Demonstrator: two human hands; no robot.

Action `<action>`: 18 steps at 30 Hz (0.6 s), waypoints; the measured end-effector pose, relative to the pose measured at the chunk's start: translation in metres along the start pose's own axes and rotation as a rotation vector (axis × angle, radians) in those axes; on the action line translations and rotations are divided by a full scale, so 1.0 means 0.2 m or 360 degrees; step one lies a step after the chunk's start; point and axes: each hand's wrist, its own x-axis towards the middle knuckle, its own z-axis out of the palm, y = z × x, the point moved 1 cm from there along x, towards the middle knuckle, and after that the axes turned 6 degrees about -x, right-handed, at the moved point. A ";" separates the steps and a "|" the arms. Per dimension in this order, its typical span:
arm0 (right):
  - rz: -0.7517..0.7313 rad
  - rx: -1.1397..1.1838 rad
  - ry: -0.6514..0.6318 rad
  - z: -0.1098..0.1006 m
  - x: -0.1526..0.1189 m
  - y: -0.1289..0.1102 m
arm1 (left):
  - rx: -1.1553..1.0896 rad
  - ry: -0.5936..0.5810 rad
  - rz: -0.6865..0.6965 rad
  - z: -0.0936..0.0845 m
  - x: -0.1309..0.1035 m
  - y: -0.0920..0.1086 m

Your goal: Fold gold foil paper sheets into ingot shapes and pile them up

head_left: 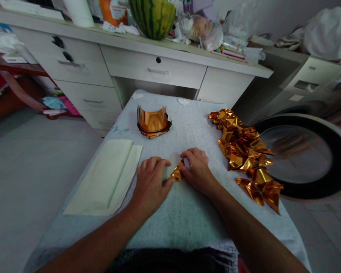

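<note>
Between my two hands, at the middle of the cloth-covered table (170, 227), is a small piece of folded gold foil paper (177, 173). My right hand (198, 168) pinches its upper right side between thumb and fingers. The thumb of my left hand (152, 182) touches its lower left corner, while the other fingers rest on the cloth, apart from the thumb. Beyond my hands stands a curled stack of gold foil sheets (154, 120). A heap of folded gold foil pieces (241, 148) spreads along the right side of the table.
Pale paper sheets (105, 174) lie on the table's left side. Behind stands a white cabinet (159, 72) with a cut watermelon (153, 17) and clutter on top. To the right, a washing machine's open round door (304, 155) reaches close to the table edge.
</note>
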 end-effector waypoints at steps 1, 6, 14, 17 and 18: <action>0.0003 0.0032 -0.0005 -0.01 0.00 0.00 | 0.0002 0.0022 0.0000 0.00 0.00 0.00; 0.0030 0.0176 0.0001 -0.02 0.00 0.00 | 0.0043 0.0018 0.0048 0.02 0.00 -0.01; 0.0118 0.0061 0.0092 0.02 0.02 0.02 | 0.0049 -0.0032 0.0065 0.01 -0.01 0.00; 0.0118 0.0027 0.0095 0.02 0.02 0.01 | 0.0041 -0.0024 0.0058 0.01 -0.01 0.00; 0.0117 0.0029 0.0095 0.01 0.02 0.00 | 0.0033 -0.0022 0.0059 0.01 -0.01 0.00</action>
